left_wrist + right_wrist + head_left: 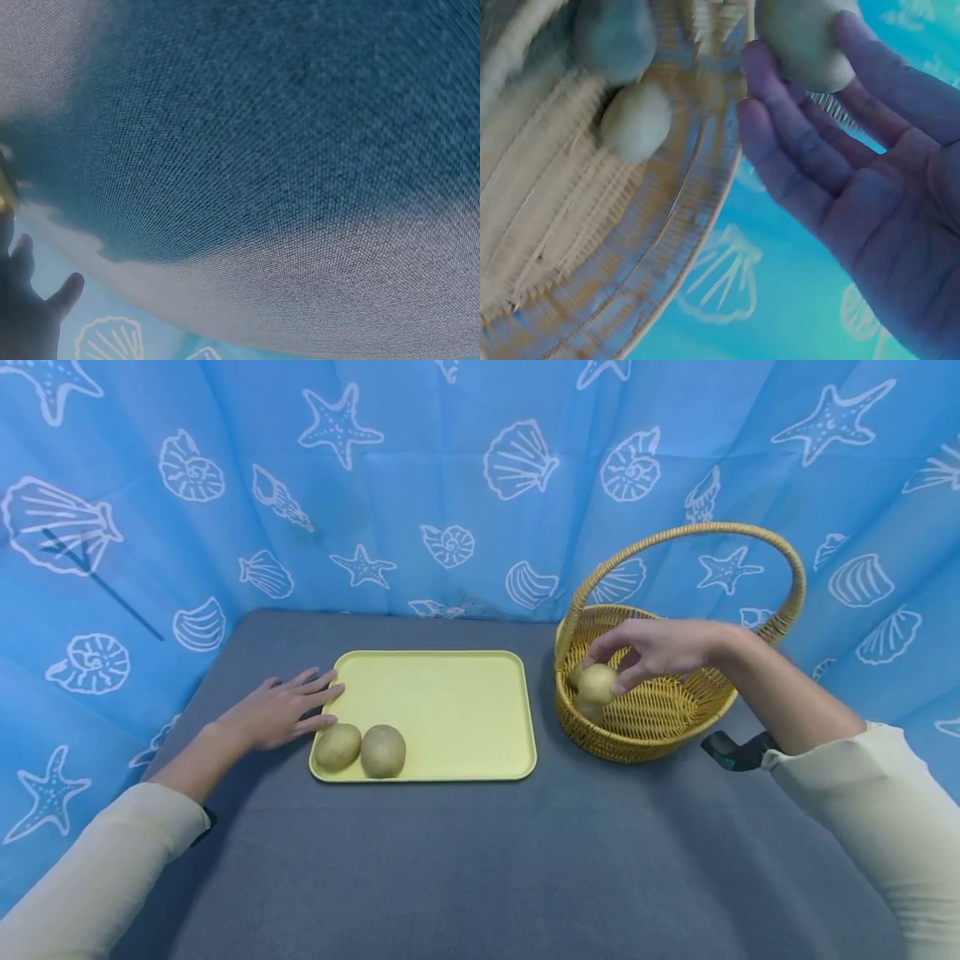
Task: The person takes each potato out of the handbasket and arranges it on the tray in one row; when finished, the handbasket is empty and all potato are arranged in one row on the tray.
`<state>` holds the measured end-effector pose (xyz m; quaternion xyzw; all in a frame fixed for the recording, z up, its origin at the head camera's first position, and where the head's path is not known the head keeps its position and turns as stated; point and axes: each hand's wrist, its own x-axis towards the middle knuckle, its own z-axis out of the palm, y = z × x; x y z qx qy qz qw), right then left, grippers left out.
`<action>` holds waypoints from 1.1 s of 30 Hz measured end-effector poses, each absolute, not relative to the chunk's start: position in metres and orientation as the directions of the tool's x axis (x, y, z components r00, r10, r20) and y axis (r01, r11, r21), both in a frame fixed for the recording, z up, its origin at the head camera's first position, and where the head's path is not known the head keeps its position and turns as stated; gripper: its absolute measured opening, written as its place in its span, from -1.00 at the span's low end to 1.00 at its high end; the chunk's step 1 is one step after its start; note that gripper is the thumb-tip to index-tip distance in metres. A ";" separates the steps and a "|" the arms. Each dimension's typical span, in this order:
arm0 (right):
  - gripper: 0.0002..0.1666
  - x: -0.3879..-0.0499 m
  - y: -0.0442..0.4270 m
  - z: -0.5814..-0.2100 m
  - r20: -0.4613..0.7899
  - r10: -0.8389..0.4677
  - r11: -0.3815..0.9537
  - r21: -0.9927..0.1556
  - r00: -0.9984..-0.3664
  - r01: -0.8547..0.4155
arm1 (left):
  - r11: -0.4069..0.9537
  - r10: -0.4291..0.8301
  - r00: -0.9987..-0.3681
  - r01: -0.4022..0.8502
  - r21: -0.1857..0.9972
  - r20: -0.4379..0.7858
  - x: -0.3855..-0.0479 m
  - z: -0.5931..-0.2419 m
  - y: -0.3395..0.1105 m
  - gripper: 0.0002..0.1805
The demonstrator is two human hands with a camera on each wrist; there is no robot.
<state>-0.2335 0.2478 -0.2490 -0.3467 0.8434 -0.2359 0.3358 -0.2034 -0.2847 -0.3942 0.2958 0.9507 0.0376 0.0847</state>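
Note:
In the head view, my right hand [660, 647] pinches a round, yellowish-brown kiwi [597, 684] between thumb and fingers, above the left side of a wicker basket [637, 747]. Two more kiwis lie in that basket, one of them paler [636, 122] in the right wrist view. Fingers spread, my left hand [281, 712] rests at the left rim of a yellow tray [450, 714]. Two olive-brown kiwis, an oval one [338, 747] and a rounder one [383, 752], sit side by side in the tray's near left corner, close to that hand.
The basket's tall arched handle [697, 529] rises over its opening, left of my right forearm. A dark grey cloth [480, 860] covers the table. Behind it hangs a blue curtain [420, 468] with white shells and starfish.

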 end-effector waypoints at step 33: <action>-0.49 -0.197 0.092 -0.353 -0.210 -0.859 0.467 -0.696 -0.467 -0.545 | 0.836 0.548 -0.817 0.539 0.100 -0.182 -0.205 -0.394 -0.284 -0.26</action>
